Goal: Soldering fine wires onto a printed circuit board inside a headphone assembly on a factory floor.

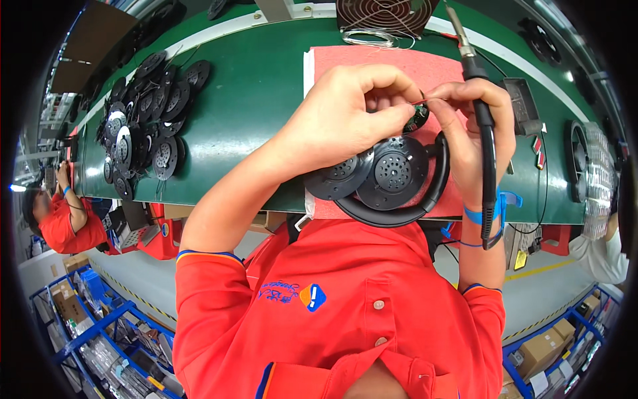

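Note:
My left hand [349, 113] is closed, with thumb and forefinger pinching a thin red wire [421, 102]. The wire's other side meets the fingertips of my right hand [475, 126], which also holds a soldering iron [486, 123] with its metal tip pointing up and away. Just below the fingertips sits a small green circuit board [417, 120], partly covered by my left thumb. Under my hands lies a black headphone [397, 217] with a curved headband. Its two round perforated speaker discs show, one of them [393, 173] in plain sight, the other partly under my left hand.
A pink mat [345, 58] lies on the green bench [229, 126]. Many black speaker discs [159, 96] are heaped at left. A fan with a grille [385, 16] stands at the back, a grey box [522, 106] at right. A co-worker in red [66, 223] sits far left.

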The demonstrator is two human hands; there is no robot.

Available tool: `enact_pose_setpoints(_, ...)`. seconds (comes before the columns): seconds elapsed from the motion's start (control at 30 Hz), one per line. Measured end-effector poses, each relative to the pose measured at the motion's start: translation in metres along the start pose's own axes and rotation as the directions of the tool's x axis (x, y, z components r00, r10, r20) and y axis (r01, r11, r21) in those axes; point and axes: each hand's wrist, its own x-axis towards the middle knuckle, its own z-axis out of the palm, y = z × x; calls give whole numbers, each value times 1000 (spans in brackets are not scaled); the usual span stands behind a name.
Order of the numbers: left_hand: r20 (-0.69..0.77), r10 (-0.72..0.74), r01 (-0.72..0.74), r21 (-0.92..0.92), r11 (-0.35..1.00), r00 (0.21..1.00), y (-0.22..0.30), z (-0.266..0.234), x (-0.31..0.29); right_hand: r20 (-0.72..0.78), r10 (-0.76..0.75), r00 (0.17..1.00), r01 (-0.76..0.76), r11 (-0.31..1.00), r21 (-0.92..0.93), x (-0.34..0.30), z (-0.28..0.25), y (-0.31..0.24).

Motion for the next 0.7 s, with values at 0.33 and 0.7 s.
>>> enact_pose_setpoints(0.33,-88,-132,116,-167,979,987,-7,2,-3,-77,120,990,-102,974,201,-6,16,-2)
enact_pose_setpoints(0.7,61,168,-167,643,747,984,-2,-19,22,-69,-176,982,144,932,-333,2,-38,-27)
